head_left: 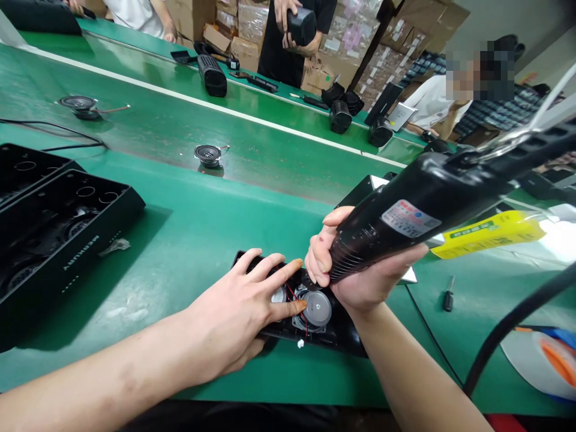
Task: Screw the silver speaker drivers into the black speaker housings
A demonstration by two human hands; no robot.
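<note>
My right hand point(360, 270) is wrapped around a black electric screwdriver point(418, 207) that hangs on a cable and slants down toward a black speaker housing point(324, 333) on the green bench. My left hand point(245, 306) lies on that housing with fingers spread, pressing it down; the index fingertip rests by the round metal speaker driver point(317, 307) with its red wires. The screwdriver's tip is hidden behind my right hand.
Two black open housings point(58, 234) stand at the left. Loose speaker drivers point(207, 155) lie on the conveyor belt point(180, 126). A yellow glue tube point(490, 233), a small screwdriver point(447, 295) and a tape roll point(546, 360) sit right. Other people work across the belt.
</note>
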